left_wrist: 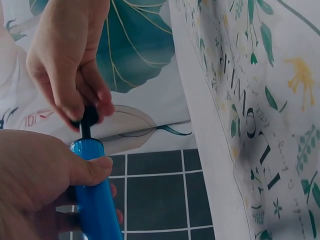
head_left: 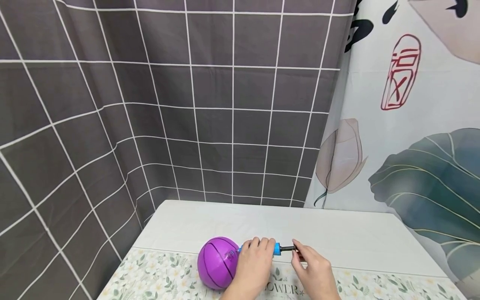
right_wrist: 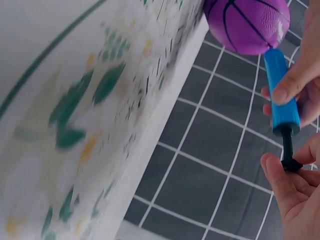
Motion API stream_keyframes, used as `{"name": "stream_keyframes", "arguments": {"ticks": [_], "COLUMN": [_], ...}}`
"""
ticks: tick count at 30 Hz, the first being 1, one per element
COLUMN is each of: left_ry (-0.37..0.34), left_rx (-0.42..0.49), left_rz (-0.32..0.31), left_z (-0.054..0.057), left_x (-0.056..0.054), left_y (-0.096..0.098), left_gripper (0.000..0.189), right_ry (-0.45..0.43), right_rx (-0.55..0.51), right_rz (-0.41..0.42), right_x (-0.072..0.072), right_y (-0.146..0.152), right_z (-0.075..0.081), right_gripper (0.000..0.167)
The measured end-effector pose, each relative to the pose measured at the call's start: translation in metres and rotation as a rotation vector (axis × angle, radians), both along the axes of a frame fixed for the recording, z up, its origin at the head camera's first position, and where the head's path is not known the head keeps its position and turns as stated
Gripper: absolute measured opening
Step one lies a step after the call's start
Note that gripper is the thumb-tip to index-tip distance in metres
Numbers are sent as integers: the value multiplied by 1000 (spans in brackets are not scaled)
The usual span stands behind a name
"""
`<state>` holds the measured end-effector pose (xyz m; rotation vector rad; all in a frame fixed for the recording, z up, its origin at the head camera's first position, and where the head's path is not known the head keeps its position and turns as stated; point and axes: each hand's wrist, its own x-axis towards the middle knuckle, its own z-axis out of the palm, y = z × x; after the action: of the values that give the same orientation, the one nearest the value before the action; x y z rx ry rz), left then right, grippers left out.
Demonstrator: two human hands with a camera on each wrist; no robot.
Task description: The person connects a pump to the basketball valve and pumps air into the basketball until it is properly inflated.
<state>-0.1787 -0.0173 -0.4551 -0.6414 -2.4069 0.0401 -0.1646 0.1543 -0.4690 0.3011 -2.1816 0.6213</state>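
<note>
A purple ball (head_left: 216,263) with black seam lines sits on the table, left of both hands. My left hand (head_left: 255,262) grips the blue barrel of a small hand pump (left_wrist: 97,200), fingers wrapped around it. The pump's front end meets the ball in the right wrist view, where the ball (right_wrist: 247,25) shows at the top; the exact joint is too small to make out. My right hand (head_left: 316,268) pinches the black handle (right_wrist: 291,164) at the pump's other end between thumb and fingers. Part of the black rod shows between barrel and handle.
The white table (head_left: 262,221) carries a floral cloth (head_left: 157,271) with printed lettering along its front. Behind hangs a dark curtain (head_left: 213,125) with a white grid. A pale curtain (head_left: 375,166) with leaf and flower prints hangs at the right.
</note>
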Motion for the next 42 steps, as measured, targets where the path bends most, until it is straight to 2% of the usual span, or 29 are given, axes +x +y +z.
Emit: {"name": "stream_keyframes", "arguments": {"ticks": [5,8,14,19,24,32,37,42], "left_ry": [-99,-123,-146,-142,-129,-31,0,-4], "left_rx": [-3,-3,7,-1,-20,-43,-39,-33], "left_rz": [29,35,39,31,41,42,29,12], "left_z": [2,3,6,6,7,1,-2,-2], "left_x": [-1,-3,-4,-3,-3,-2,-2,-1], "left_y": [-6,-9,-13,-13,-11,-6,-3,0], "left_gripper": [48,52,44,48,55,50,43,37], "right_ry": [15,5,-37,-62,-48,-56,-12,62], "right_rx": [-7,-18,-41,-53,-57,-55,-32,6], "right_rz": [-53,-82,-122,-144,-135,-98,-48,3], "right_x": [-1,0,1,1,2,3,2,-1], "right_y": [17,27,40,41,36,16,1,-11], "right_z": [4,6,7,8,6,3,1,-2], "right_gripper": [34,34,33,32,34,33,33,34]}}
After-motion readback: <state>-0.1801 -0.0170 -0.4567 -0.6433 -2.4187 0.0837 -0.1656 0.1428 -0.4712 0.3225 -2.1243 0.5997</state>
